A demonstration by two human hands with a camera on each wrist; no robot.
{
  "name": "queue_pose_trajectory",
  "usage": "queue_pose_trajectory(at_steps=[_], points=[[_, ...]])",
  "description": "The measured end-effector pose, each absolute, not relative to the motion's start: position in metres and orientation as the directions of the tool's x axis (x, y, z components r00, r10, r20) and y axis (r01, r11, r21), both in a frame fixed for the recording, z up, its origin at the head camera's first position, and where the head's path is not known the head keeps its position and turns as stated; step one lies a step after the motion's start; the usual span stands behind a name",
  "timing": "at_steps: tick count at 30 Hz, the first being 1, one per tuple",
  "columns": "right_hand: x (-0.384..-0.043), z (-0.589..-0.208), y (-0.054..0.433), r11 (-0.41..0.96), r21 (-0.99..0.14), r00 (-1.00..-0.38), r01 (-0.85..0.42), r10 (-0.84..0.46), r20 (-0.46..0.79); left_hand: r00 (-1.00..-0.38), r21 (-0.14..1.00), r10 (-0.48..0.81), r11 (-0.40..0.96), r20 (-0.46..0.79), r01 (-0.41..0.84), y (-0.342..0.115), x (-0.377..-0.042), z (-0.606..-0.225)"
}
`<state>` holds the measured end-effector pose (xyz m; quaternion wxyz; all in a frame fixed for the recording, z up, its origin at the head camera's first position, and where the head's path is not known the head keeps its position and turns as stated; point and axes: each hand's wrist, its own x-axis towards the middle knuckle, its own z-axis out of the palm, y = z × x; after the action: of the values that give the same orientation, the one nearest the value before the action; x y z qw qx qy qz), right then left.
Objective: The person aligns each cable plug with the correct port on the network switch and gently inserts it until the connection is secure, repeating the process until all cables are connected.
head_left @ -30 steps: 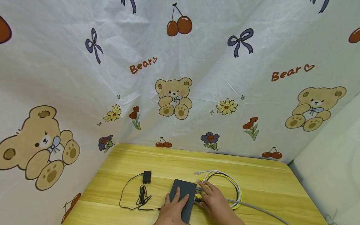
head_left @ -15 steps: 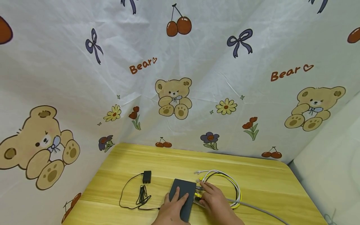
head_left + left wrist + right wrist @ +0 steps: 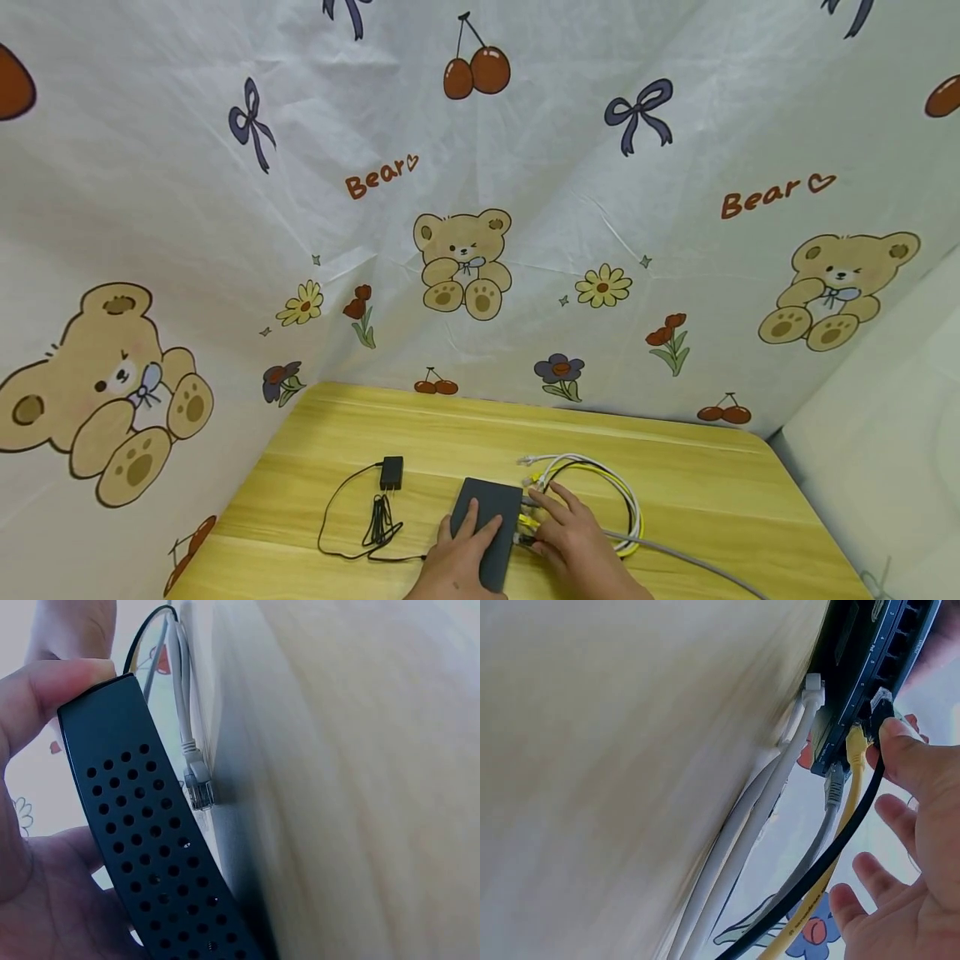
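A dark network switch [image 3: 501,502] lies on the wooden table, its row of ports facing right. My left hand [image 3: 457,557] rests on its top with fingers spread, the thumb near the port edge. In the right wrist view my right hand [image 3: 937,802] pinches the black network cable's plug [image 3: 883,724] between thumb and finger. The plug's clear tip [image 3: 882,697] is right at a port. A yellow cable's plug [image 3: 856,746] and a grey cable's plug [image 3: 834,784] sit beside it in the port row. The switch's perforated side [image 3: 150,817] fills the left wrist view.
Left of the switch are a black power adapter [image 3: 392,472] and its bundled cord [image 3: 381,527]. Looped white and yellow cables [image 3: 637,517] lie to the right, with white plugs behind the switch. A grey cable [image 3: 697,558] runs toward the front right. A printed curtain [image 3: 465,350] stands behind.
My right hand's upper fingers have drawn slightly right and back from the ports, so the black plug now shows at its fingertips. My left hand stays on the switch.
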<state>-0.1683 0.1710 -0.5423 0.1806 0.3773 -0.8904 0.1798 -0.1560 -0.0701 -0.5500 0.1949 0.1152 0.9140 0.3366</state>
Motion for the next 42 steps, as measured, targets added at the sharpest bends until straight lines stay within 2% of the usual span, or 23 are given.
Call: queue_pose_trajectory(at_steps=[6,18,21,26,29,32,39,42], points=[[-0.169,-0.546,0.173,0.654,-0.167,-0.642,-0.738,-0.604,0.473,-0.898,0.650,0.339,0.756,-0.281,0.082,-0.070,-0.156,-0.550],[-0.169,-0.541,0.165,0.739,-0.123,-0.715,-0.662,-0.574,0.399,-0.897,0.618,0.331,0.781,-0.293,0.087,-0.069,-0.157,-0.554],[-0.169,-0.541,0.164,0.713,-0.120,-0.693,-0.691,-0.605,0.393,-0.899,0.630,0.338,0.771,-0.278,0.095,-0.070,-0.157,-0.555],[-0.169,-0.544,0.165,0.667,-0.096,-0.627,-0.739,-0.629,0.460,-0.902,0.635,0.341,0.766,-0.264,0.104,-0.070,-0.157,-0.555],[-0.169,-0.545,0.166,0.654,-0.102,-0.619,-0.749,-0.638,0.458,-0.901,0.632,0.338,0.769,-0.271,0.098,-0.070,-0.157,-0.554],[-0.168,-0.543,0.165,0.653,-0.118,-0.631,-0.748,-0.645,0.431,-0.900,0.634,0.336,0.768,-0.277,0.092,-0.070,-0.156,-0.552],[-0.166,-0.539,0.162,0.711,-0.144,-0.702,-0.689,-0.604,0.378,-0.902,0.627,0.342,0.771,-0.263,0.109,-0.070,-0.155,-0.550],[-0.165,-0.540,0.163,0.697,-0.150,-0.693,-0.701,-0.616,0.374,-0.901,0.631,0.343,0.769,-0.267,0.106,-0.070,-0.155,-0.550]])
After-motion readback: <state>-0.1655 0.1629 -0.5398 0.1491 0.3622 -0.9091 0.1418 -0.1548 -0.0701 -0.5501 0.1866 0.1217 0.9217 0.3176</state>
